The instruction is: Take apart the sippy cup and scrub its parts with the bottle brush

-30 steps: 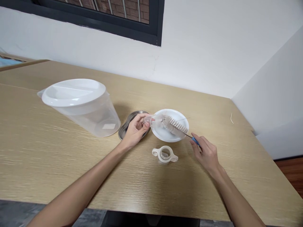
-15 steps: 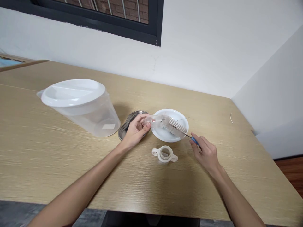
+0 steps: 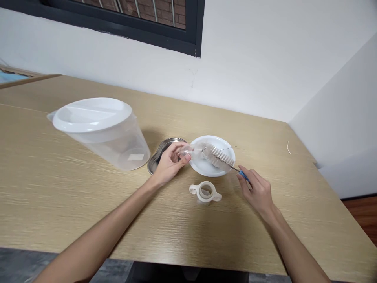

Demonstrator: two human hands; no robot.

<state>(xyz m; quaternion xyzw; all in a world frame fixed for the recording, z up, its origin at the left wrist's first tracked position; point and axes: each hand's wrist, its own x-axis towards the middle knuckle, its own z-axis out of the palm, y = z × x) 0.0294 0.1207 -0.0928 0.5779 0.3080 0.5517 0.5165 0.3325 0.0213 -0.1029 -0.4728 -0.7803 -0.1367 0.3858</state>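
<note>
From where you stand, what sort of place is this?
Probably a plain indoor room set up as a workspace, exact use unclear: a wood-look table against a white wall, a dark-framed window with bars beyond it, and a lidded plastic pitcher on the table.

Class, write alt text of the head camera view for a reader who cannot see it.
Left hand holds a clear vessel; right hand holds a bristle brush, above a white dish. Around them on the table: a lidded pitcher, metal tray and two-handled bottle.
</note>
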